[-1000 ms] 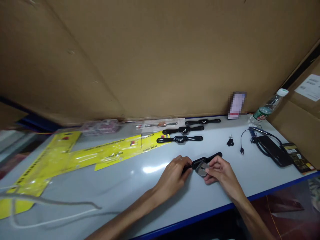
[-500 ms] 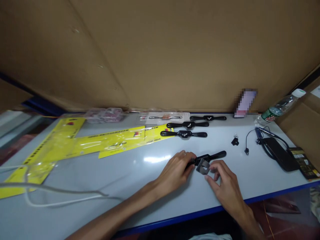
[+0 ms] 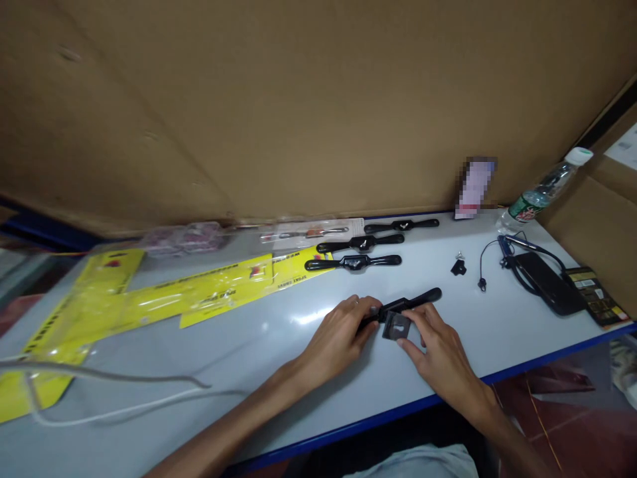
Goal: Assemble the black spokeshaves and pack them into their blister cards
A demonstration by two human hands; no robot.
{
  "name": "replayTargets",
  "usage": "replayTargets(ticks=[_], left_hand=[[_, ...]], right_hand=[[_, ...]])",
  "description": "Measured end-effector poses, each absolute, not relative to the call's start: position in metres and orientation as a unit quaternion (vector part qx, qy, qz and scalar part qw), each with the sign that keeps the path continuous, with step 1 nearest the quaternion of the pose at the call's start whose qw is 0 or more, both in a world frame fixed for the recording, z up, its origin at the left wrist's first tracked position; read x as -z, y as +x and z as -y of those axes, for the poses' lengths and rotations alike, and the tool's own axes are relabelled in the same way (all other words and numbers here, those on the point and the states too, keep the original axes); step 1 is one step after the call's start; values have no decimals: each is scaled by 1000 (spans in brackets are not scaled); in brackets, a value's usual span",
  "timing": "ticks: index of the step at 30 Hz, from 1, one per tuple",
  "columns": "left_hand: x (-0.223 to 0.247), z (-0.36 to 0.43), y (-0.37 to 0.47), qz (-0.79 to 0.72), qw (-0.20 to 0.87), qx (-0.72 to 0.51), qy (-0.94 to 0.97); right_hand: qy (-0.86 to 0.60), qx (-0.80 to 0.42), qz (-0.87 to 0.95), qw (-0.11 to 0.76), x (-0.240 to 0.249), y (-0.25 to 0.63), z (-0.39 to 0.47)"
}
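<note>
Black tool [image 3: 398, 306], lower right of centre, is held by the left hand [image 3: 342, 330]; a grey plate [image 3: 390, 330], by the right hand [image 3: 442, 346].

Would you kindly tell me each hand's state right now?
Left hand: closed, holding a spokeshave.
Right hand: at the slotted blade; whether gripping it cannot be told.

Left hand [image 3: 334, 342] holds a spokeshave [image 3: 397, 307], right hand [image 3: 442, 345] a plate [image 3: 391, 329].
</note>
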State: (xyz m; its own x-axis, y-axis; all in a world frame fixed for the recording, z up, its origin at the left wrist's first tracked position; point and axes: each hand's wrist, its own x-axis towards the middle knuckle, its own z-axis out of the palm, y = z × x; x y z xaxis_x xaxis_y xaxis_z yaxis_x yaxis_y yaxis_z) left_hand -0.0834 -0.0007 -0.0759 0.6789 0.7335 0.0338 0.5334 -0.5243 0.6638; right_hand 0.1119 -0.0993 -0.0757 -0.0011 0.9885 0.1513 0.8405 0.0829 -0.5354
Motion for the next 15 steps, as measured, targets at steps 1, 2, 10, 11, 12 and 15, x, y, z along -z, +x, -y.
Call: replayTargets(ticks=[1, 2, 10, 11, 12, 15], left_hand=[[76, 0, -83, -369, 318, -157, 859], [76, 0, -83, -370, 319, -156, 859], [75, -1, -85, -379, 355, -158, 840], [75, -1, -85, -379, 355, -160, 839], [75, -1, -85, -379, 354, -161, 839], [74, -1, -84, -379, 350, -161, 841]], right_hand=[[-669, -150, 681, 259, 76, 111, 99], [-677, -157, 665, 274, 76, 109, 98], [-507, 5, 733, 454, 74, 107, 111], [-489, 44, 742, 457, 73, 108, 113], [-481, 71, 744, 458, 72, 109, 115], [-486, 95, 737, 461, 69, 113, 118]])
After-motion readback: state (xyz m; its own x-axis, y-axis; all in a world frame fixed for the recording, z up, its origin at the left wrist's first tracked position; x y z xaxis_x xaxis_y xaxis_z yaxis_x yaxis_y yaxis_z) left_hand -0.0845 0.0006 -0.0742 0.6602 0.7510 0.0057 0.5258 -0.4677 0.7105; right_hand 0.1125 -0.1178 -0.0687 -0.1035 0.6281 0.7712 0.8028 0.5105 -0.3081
